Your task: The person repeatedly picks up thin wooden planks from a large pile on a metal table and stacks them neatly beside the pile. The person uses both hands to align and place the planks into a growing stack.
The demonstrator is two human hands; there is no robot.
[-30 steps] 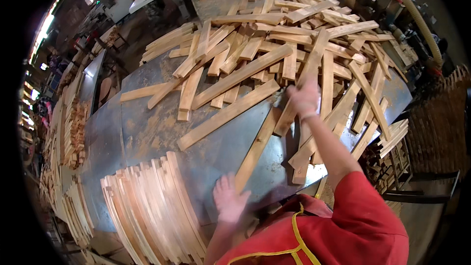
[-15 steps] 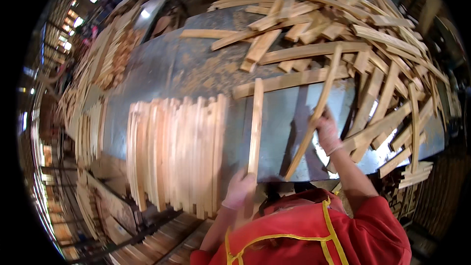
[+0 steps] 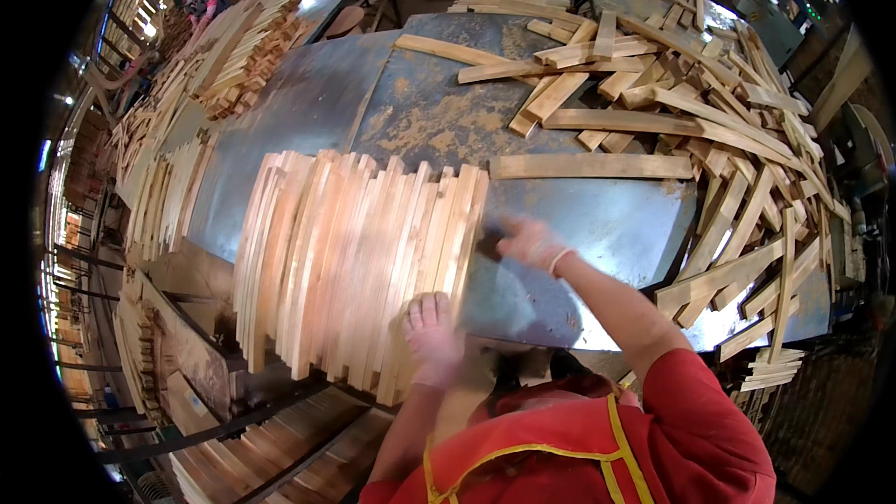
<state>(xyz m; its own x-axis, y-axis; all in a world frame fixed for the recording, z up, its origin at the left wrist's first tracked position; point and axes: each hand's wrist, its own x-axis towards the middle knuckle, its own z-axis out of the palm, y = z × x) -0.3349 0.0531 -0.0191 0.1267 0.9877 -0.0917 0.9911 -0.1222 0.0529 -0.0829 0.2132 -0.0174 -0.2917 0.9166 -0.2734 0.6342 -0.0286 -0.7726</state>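
Note:
A row of pale wooden slats [image 3: 350,252] lies side by side on the metal table, left of centre. My left hand [image 3: 431,329], in a thin pale glove, rests on the near ends of the slats at the row's right side. Its fingers lie close together over the wood, and the thumb cannot be made out. To the right of the row, my right hand [image 3: 534,245] is above bare metal, gloved too and partly blurred. Its fingers reach left toward the row's edge, apart from it, with nothing visible in them.
A jumbled heap of wooden slats [image 3: 644,84] covers the table's far right. One slat [image 3: 590,166] lies crosswise before it. Sawdust is scattered on the metal tabletop [image 3: 308,84]. More stacked wood [image 3: 247,65] stands at the far left, with a person [image 3: 198,6] beyond.
The two slats that were in my hands are no longer held; the row now reaches further right. My left hand has moved left onto the row, and my right hand has swung left toward it.

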